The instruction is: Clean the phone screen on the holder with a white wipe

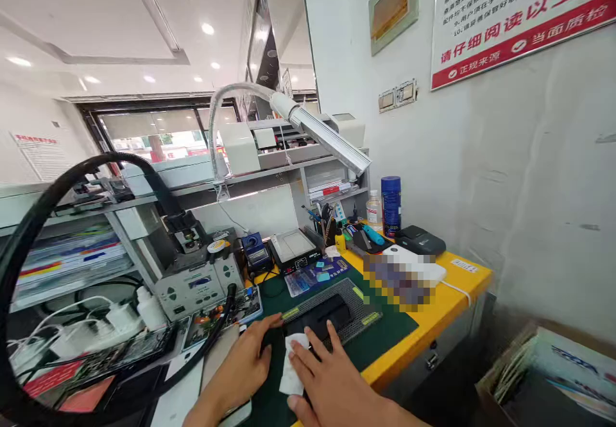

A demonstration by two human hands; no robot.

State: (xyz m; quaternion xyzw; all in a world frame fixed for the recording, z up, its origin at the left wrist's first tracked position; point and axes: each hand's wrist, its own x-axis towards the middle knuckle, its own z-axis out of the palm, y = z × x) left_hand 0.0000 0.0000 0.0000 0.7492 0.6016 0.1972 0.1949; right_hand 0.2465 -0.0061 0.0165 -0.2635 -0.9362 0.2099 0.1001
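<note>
- White tissue (290,372) is lying beneath the fingers of the right hand (332,375), at 9 o'clock from its knuckles; those fingers are spreading apart and flat over it, not pinching.
- On the left hand (248,353), the index finger is extending towards 2 o'clock with the thumb standing apart from it; the other fingers are curling in. I cannot tell whether its tip is touching anything.
- A black slab (323,313) is lying just past the right fingertips, between 11 and 12 o'clock from that hand and at 2 o'clock from the left. Its long axis is running from about 8 to 2 o'clock. The right hand looks nearer, its fingertips overlapping the near edge, while the left index is pointing towards the 8 o'clock end.
- A grey perforated plate (359,304) is carrying the slab, and a green mat (394,332) is spreading under the plate.
- A blue card (308,280) is lying beyond the plate at 12 o'clock.
- The yellow tabletop (437,313) is showing along the mat at 2 o'clock, with a blue can (391,205) standing farther off at 1.
- A grey control box (197,289) is standing at 11 o'clock from the left hand.
</note>
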